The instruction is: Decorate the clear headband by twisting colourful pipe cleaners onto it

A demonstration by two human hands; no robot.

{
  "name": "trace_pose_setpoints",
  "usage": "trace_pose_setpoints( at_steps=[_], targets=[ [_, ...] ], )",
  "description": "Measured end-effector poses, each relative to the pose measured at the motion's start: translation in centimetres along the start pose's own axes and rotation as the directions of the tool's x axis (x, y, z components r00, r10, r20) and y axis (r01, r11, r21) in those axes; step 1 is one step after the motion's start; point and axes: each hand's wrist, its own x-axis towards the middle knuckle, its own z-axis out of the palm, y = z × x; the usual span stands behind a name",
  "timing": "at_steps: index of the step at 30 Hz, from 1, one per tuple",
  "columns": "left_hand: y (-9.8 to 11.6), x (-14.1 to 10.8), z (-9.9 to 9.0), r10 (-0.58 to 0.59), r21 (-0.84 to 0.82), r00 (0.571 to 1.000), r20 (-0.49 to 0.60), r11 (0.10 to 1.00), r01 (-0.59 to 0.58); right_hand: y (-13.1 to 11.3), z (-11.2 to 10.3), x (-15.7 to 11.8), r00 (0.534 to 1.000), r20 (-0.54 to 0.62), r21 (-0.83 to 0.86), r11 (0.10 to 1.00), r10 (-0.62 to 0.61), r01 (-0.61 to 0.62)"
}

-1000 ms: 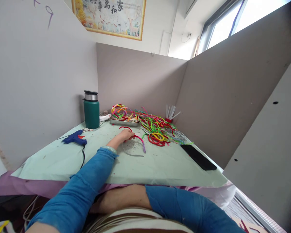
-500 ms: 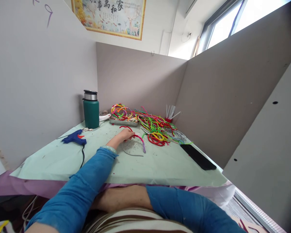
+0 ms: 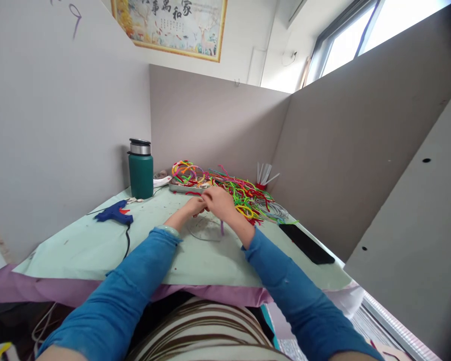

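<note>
Purple and red, the pipe-cleaner strand [image 3: 222, 228] is held over the table [image 3: 206, 265], presumably to steady its middle and leave both ends free, the fingers of my left hand [image 3: 196, 206] narrowed on it and those of my right hand [image 3: 219, 201] meeting them, their opening hidden from my remote view.

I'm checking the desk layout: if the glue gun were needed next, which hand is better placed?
Probably the left hand: the glue gun lies on that side, and the right hand is farther away. Both hands are together at the fuzzy strip, though.
</note>
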Motion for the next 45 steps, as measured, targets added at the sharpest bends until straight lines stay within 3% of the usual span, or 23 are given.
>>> trace_pose_setpoints(
  at_steps=[2,4,8,10,14,20,25,30,34,40,45],
  targets=[
    [-0.1,0.1,0.1,0.016,0.068,0.999,0.051,0.998,-0.020,2.8,1.7,0.9,0.974,-0.100,-0.045,0.977,0.205,-0.210],
    [-0.1,0.2,0.1,0.028,0.144,0.997,0.071,0.989,-0.038,4.7,3.7,0.7,0.958,-0.013,0.004,0.958,0.287,-0.287],
    [0.1,0.4,0.1,0.075,0.298,0.997,0.023,0.952,-0.078,6.0,6.3,-0.6,0.971,0.121,0.151,0.963,0.205,-0.222],
    [0.2,0.4,0.1,0.116,0.394,0.993,-0.002,0.913,-0.106,6.1,6.7,-1.0,0.982,0.106,0.192,0.965,0.159,-0.177],
    [0.1,0.4,0.0,0.171,0.505,0.985,-0.029,0.853,-0.134,6.6,7.3,-1.1,0.977,0.049,0.187,0.960,0.206,-0.211],
    [-0.6,0.6,0.1,0.275,0.483,0.951,-0.144,0.858,-0.174,7.3,8.0,-1.0,0.960,0.025,0.269,0.923,0.280,-0.276],
    [-0.4,0.0,0.2,0.454,0.519,0.889,-0.065,0.776,-0.358,7.6,7.9,-0.9,0.935,0.016,0.376,0.864,0.354,-0.333],
    [-0.5,0.1,0.4,0.510,0.549,0.860,-0.012,0.722,-0.421,8.2,8.4,-0.8,0.916,0.021,0.464,0.808,0.401,-0.364],
    [-0.7,0.3,0.5,0.508,0.569,0.861,0.029,0.700,-0.432,8.2,8.5,-0.8,0.912,0.012,0.452,0.811,0.410,-0.371],
    [-0.2,-0.1,0.5,0.374,0.515,0.927,0.027,0.790,-0.334,7.6,7.9,-1.1,0.930,-0.002,0.411,0.848,0.367,-0.334],
    [-0.3,0.1,0.5,0.391,0.495,0.919,0.049,0.789,-0.362,7.5,7.7,-1.2,0.939,-0.009,0.409,0.858,0.344,-0.311]
  ],
)
